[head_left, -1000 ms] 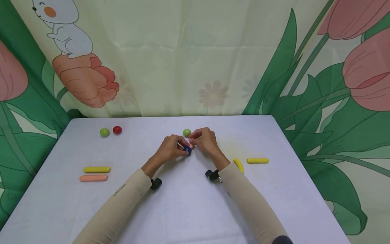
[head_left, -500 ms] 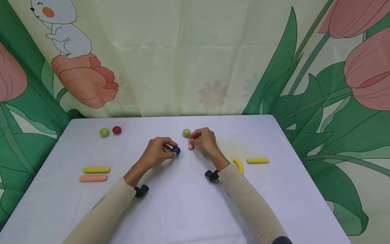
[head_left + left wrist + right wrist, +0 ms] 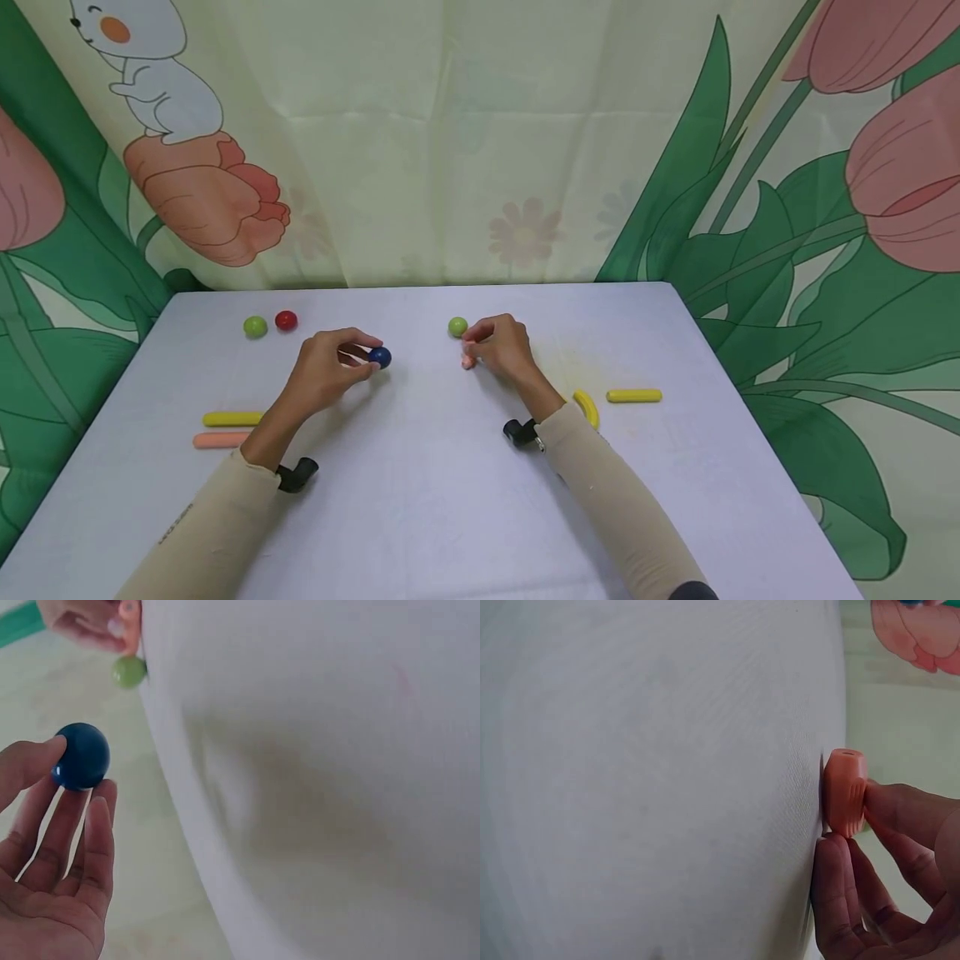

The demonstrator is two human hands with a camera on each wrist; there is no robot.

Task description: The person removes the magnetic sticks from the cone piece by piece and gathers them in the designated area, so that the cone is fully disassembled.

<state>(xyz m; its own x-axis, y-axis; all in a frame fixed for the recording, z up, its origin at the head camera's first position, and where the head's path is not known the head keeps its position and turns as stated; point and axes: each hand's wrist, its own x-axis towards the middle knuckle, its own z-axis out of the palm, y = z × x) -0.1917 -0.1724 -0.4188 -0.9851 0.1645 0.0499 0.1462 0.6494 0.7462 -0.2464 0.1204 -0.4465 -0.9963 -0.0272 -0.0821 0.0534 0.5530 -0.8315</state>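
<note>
My left hand (image 3: 324,367) pinches a glossy blue ball (image 3: 380,357) between thumb and fingertips, off the table, as its shadow suggests. In the left wrist view the blue ball (image 3: 82,756) sits at the thumb tip, the other fingers below it. My right hand (image 3: 507,348) holds a small orange-pink, ribbed, barrel-like piece (image 3: 846,791) low at the tablecloth, thumb on one side and fingers on the other. The head view shows only the near end of this orange-pink piece (image 3: 468,362). Just beyond the right fingertips is a green ball (image 3: 457,327).
Another green ball (image 3: 255,327) and a red ball (image 3: 286,321) lie at the far left. A yellow stick (image 3: 231,418) and a pink stick (image 3: 217,440) are partly behind the left forearm. Beside the right sleeve lie a curved yellow piece (image 3: 587,408) and a yellow stick (image 3: 634,395).
My left hand has carried the blue ball leftward, away from the orange-pink piece and the right hand. The right hand has stayed nearly in place with its hold.
</note>
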